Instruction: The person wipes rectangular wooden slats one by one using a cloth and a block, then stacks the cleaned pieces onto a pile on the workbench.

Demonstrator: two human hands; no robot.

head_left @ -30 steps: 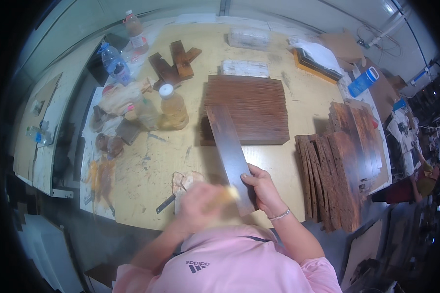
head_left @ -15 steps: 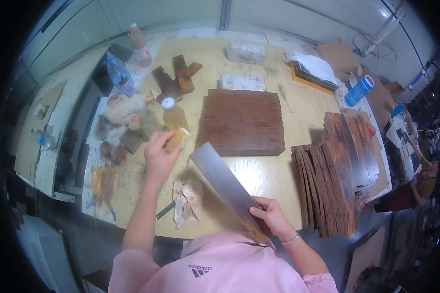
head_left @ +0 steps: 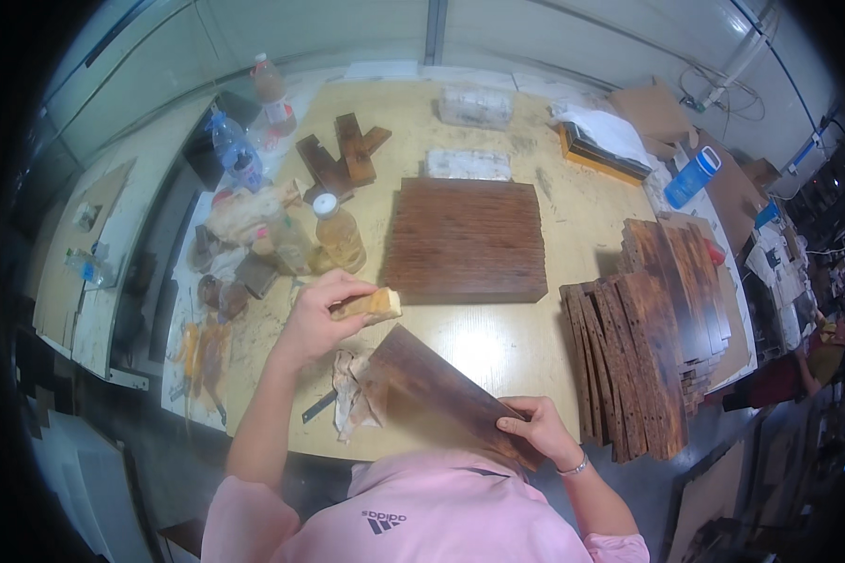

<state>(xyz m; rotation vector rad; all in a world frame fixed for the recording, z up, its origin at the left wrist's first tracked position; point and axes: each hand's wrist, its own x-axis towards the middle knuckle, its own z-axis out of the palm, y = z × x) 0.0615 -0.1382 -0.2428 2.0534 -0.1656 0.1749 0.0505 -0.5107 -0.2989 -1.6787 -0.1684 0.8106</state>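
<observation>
Between its thumb and fingers my left hand (head_left: 321,317) grips a yellowish-brown stained sponge (head_left: 374,305) with a pale end, held a little above the far end of a dark brown wooden board (head_left: 441,383). My right hand (head_left: 537,430) clasps that board by its near right end, thumb on top, and the board slants in front of my body. Beneath its far end lie a crumpled, brown-stained cloth (head_left: 349,413) and a flat black-handled tool (head_left: 320,406). Beyond the hands stands a neat stack of dark brown boards (head_left: 468,239).
A white-capped bottle of amber liquid (head_left: 339,235) stands beyond my left hand, near rags and jars. Piled boards (head_left: 629,347) cover the table's right side. Short wood pieces (head_left: 343,155), wrapped white blocks (head_left: 468,165) and a blue bottle (head_left: 693,176) sit farther back. Another person (head_left: 807,361) is at far right.
The board in my right hand has tilted so its broad brown face shows, and its far end has dropped lower. My left hand, with the sponge, has moved right and slightly nearer.
</observation>
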